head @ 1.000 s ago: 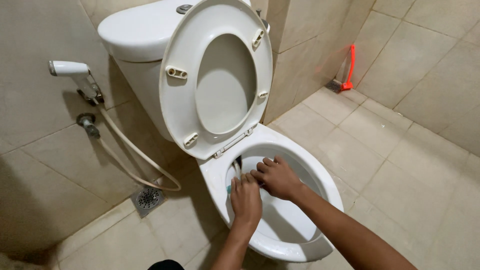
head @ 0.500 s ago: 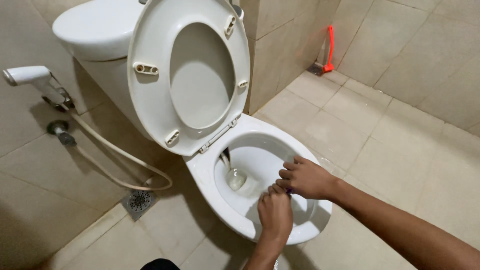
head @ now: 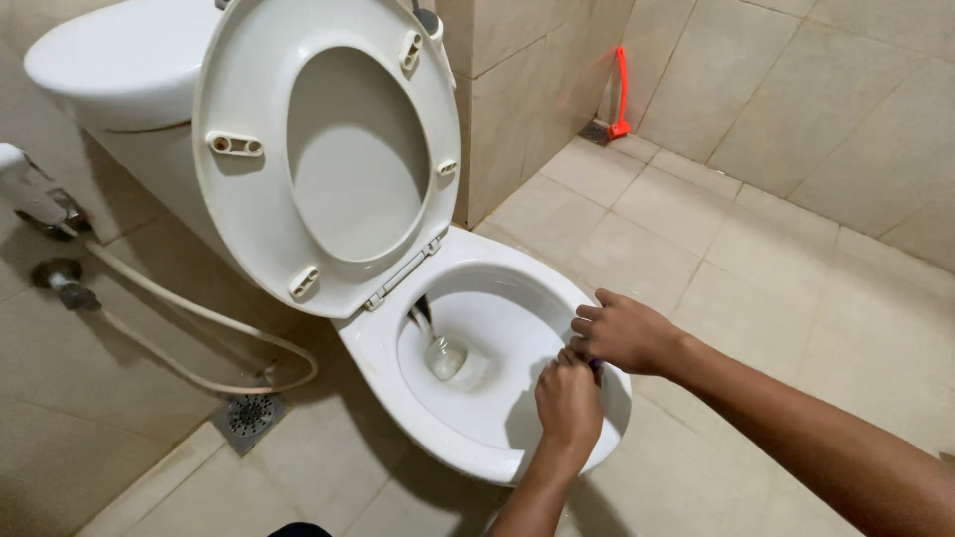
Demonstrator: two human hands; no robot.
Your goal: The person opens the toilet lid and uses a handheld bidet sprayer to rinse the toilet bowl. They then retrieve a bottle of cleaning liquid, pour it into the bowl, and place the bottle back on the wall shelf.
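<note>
Over the toilet bowl [head: 398, 363] holding water, left hand [head: 568, 401] and right hand [head: 625, 333] clench a purple tool [head: 595, 367]

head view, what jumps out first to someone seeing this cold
The white toilet bowl fills the middle, its seat and lid tipped up against the tank. At the bowl's right rim both hands meet: the left hand is fisted over a small dark thing, too hidden to name, and the right hand rests beside it. A bright orange tool leans in the far corner, and a hose loops above the floor drain on the left.
</note>
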